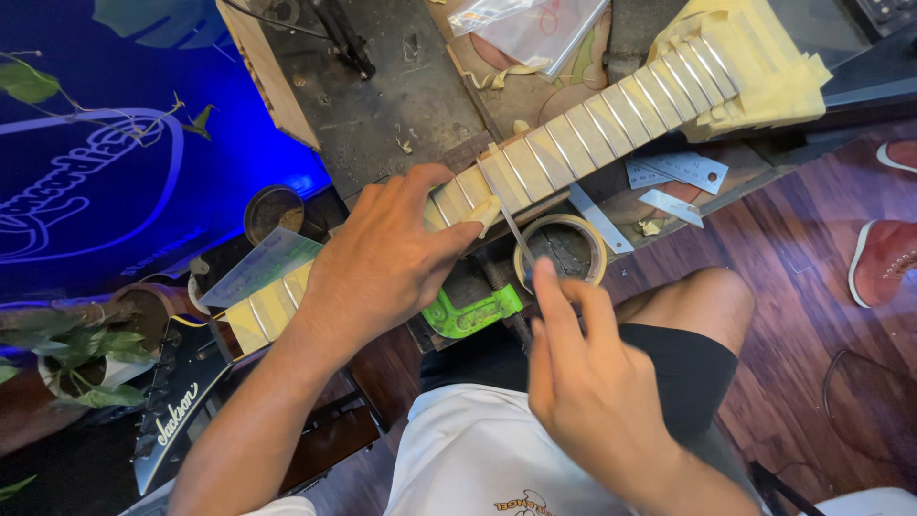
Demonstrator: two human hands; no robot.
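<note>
On the dark, worn workbench (382, 105) lies a guitar neck (573, 134), slanting from the low left up to the top right. Its wood is covered in pale tape, and only the shiny metal frets show. More pale tape sticks out in flaps around the top end of the neck.

The left hand (382, 263) lies flat over the neck near its middle. Its fingers are spread a little and the thumb presses a bit of tape at the neck's edge. The right hand (587, 382) is just below the neck. Its fingers are pinched together on a thin metal blade (511, 220), and the blade's tip touches a fret.

Right below the neck, beside the blade, sits a roll of tape (565, 250). A green clamp (471, 313) is a little lower, under the left hand. Small metal rulers (680, 172) lie just under the neck's upper half. A clear plastic bag (530, 24) rests above the neck. Left of the neck are a blue glowing wall (105, 162) and leafy green plants (81, 354). Far right of the neck is a dark wood floor (793, 287) with red shoes (884, 258).
</note>
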